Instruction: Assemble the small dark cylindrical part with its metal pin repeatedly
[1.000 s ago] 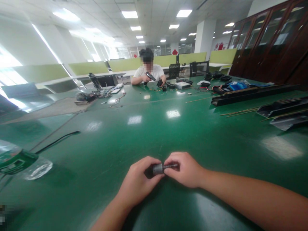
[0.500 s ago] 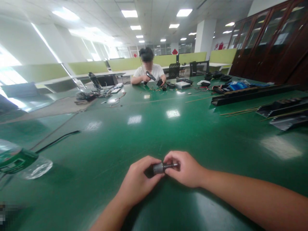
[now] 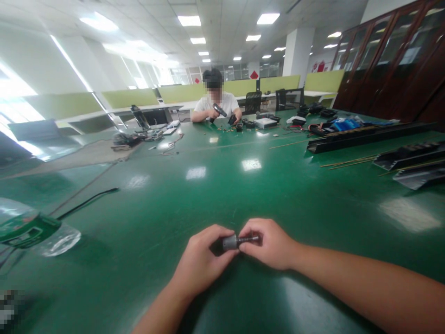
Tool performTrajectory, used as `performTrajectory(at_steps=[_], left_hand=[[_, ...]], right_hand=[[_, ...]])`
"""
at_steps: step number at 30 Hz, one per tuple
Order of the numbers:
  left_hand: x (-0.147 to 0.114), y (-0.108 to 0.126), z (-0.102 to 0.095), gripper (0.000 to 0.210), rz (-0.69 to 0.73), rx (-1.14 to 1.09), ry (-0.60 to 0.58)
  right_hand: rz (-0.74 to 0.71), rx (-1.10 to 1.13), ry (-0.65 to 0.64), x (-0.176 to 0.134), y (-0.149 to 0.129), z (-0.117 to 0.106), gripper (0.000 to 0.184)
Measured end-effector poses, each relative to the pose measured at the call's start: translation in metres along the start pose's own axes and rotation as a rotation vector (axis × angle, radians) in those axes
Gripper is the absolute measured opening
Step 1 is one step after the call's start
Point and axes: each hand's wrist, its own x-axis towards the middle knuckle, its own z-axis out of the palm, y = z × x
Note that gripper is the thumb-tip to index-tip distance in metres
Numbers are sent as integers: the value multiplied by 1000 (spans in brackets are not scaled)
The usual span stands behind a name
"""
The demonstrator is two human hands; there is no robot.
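Note:
Low in the middle of the view, a small metal part (image 3: 230, 242) with a grey cylindrical body and a thin dark shaft lies sideways between my hands. My left hand (image 3: 203, 260) grips the cylinder, thumb below and fingers above. The fingers of my right hand (image 3: 269, 243) close around the shaft (image 3: 248, 239) on the other side, touching it near the cylinder. My right fingers hide part of the shaft's far end. Both hands are just over the green tabletop (image 3: 167, 204).
A plastic bottle with a green label (image 3: 29, 232) lies at left, near a black cable (image 3: 88, 202). Black metal channels (image 3: 365, 139) and thin rods (image 3: 347, 162) lie at right. Across the table sits a person in a white shirt (image 3: 227, 102), holding a drill-like tool (image 3: 219, 110).
The camera view has shifted slightly, so the surroundings appear a little further right. Both hands keep the same hold on the metal part.

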Motion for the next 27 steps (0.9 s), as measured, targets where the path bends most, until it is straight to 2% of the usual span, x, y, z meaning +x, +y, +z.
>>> performTrajectory(at_steps=[27], left_hand=[[0, -3, -4, 20, 48, 53, 49]], right_hand=[[40, 34, 1, 1, 1, -1, 7]])
